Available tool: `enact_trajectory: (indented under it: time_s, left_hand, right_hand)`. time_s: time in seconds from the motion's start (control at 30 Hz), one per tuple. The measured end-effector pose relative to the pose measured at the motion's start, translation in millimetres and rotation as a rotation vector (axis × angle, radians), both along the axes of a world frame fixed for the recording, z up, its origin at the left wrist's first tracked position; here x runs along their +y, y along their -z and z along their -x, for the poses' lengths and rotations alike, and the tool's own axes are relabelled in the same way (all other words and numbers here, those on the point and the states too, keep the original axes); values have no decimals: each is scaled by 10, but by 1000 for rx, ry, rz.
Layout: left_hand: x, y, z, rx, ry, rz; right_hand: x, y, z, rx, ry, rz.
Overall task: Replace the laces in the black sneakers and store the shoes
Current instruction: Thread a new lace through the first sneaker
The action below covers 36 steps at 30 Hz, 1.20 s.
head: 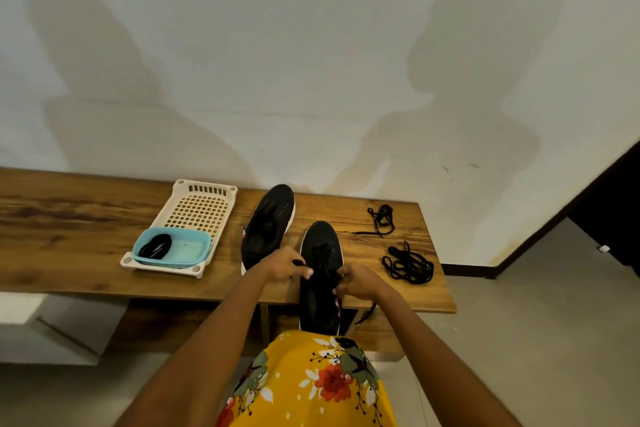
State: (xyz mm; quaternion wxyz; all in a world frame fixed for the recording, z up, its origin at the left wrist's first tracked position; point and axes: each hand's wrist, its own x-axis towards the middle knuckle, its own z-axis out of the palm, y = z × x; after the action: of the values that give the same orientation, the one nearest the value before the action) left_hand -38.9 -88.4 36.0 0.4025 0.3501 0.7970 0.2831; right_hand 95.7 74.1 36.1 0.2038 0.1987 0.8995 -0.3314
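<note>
Right now the near sneaker [320, 274] lies lengthwise across the front edge of the wooden bench [69, 236], heel hanging off toward my lap, and that is my worry: tug the lace too hard and the shoe could slide off, since nothing pins it down. A lace end [365, 315] dangles below the bench on my right and might snag or slip back out of its eyelet.

My left hand [285, 265] sits at the shoe's left side, fingers curled and pinching lace near the eyelets. My right hand [356, 282] mirrors it, fingers clenched around lace at the right side. Both forearms reach straight forward, wrists close together over the tongue.

Beside it, the other sneaker [268, 225] waits without laces, so far as I can tell. Two loose laces [408, 265] lie to my right; a white basket [197, 211] stands left.
</note>
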Motion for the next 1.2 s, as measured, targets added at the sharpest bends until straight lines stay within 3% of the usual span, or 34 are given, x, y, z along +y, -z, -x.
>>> enact_trajectory:
  time_s: [0.07,0.2,0.3,0.4,0.5,0.63,0.77,0.93,1.1,1.2]
  left_hand:
    - [28,-95,-49,-151,-234,-222]
    - [201,-195,-117,-324,-609,-473]
    - [287,-192,-131,-641,-830,-698]
    - [255,-128,-202,-828,-1005,-752]
    - [178,66,-195,-691,-1083,-654]
    - [140,151,-189,-487,-909,-467]
    - [166,110,-210,-286,-717,-300]
    - [170,103,-268,268,-288,-23]
    - [194,86,-330,274,-370,-57]
    - [198,90,-333,236,-393,-95]
  right_hand:
    - [1,46,-56,62,52,-5]
    - [6,48,-87,171,164,-58]
    - [86,-33,-59,314,358,-121]
    - [212,-63,-101,241,367,-307]
    - [354,-21,-235,131,384,-462]
    - [350,43,-260,99,453,-437]
    - [201,136,-171,122,622,-188]
    - [-126,229,-48,145,679,241]
    - [-282,216,82,215,709,367]
    - [-226,206,62,271,604,373]
